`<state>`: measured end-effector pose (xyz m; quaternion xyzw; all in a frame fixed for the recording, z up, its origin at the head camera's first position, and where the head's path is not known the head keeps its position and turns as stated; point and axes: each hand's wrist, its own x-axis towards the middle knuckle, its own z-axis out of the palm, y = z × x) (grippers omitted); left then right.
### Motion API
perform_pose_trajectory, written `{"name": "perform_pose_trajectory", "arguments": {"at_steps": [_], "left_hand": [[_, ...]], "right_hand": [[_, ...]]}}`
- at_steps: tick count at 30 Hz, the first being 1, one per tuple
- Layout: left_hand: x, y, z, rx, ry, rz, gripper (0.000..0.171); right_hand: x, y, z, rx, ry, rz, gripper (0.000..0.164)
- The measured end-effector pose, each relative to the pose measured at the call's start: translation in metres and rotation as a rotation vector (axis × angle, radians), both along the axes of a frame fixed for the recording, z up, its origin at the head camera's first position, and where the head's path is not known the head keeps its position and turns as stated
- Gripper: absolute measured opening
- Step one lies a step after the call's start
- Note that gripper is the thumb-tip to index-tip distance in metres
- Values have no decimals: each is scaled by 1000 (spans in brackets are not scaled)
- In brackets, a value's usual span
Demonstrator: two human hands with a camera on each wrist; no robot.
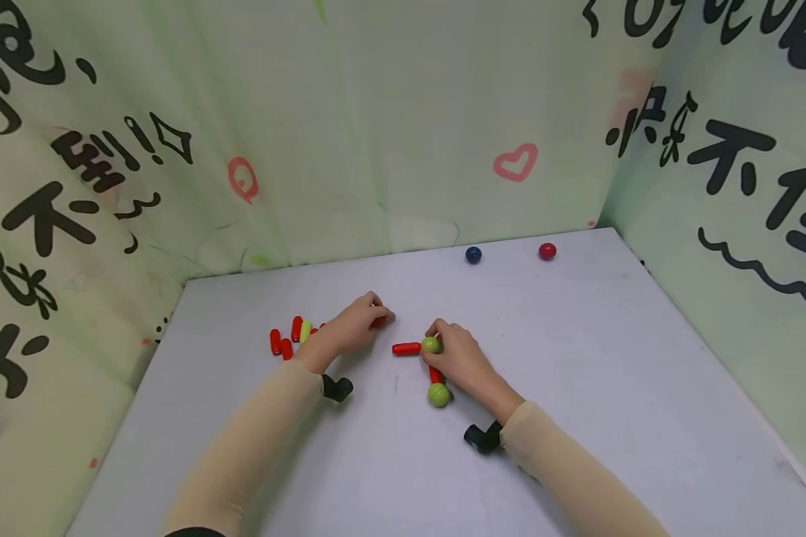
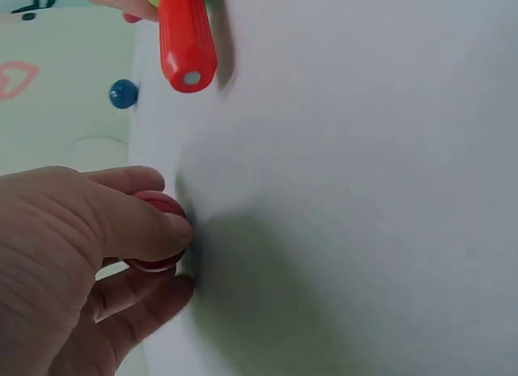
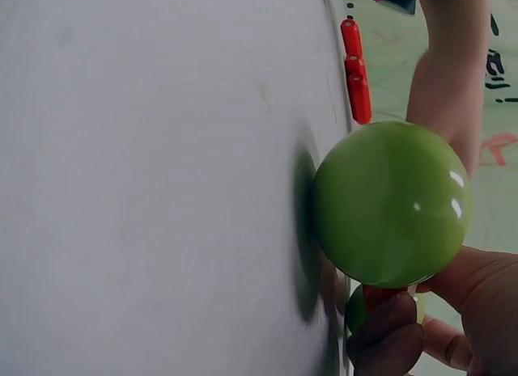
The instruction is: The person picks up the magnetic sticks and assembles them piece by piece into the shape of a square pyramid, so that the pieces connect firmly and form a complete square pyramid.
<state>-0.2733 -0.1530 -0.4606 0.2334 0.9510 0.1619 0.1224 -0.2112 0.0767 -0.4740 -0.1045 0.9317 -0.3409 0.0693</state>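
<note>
My left hand (image 1: 354, 327) pinches a red ball (image 2: 162, 201) between thumb and fingers, low over the table. My right hand (image 1: 462, 359) grips an upper green ball (image 1: 431, 344), thumb and fingertips round it. From that ball a red rod (image 1: 406, 349) sticks out toward the left hand. Another red rod (image 1: 435, 375) runs from it toward the near side and meets a second green ball (image 1: 439, 395). In the right wrist view this nearer green ball (image 3: 392, 204) looms large and partly covers the right fingers.
Several loose red rods (image 1: 275, 341) and a yellow-green rod (image 1: 305, 331) lie left of the left forearm, some of them hidden behind it. A blue ball (image 1: 473, 255) and another red ball (image 1: 547, 251) sit by the far edge of the white table (image 1: 578, 335). Printed curtains surround it.
</note>
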Motion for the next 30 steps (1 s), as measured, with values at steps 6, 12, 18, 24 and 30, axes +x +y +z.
{"name": "perform_pose_trajectory", "arguments": {"at_steps": [6, 12, 18, 24, 30], "left_hand": [[27, -10, -2, 48, -10, 97, 39], [48, -5, -4, 79, -2, 192, 41], [60, 6, -6, 123, 30, 252, 42], [65, 11, -2, 148, 40, 249, 37], [67, 12, -5, 185, 46, 261, 36]], "right_hand": [[0, 0, 0, -15, -23, -12, 32], [0, 0, -1, -18, -40, -14, 32], [0, 1, -1, -29, -38, -8, 32], [0, 2, 0, -27, -26, -8, 32], [-1, 1, 0, -26, -22, -3, 32]]}}
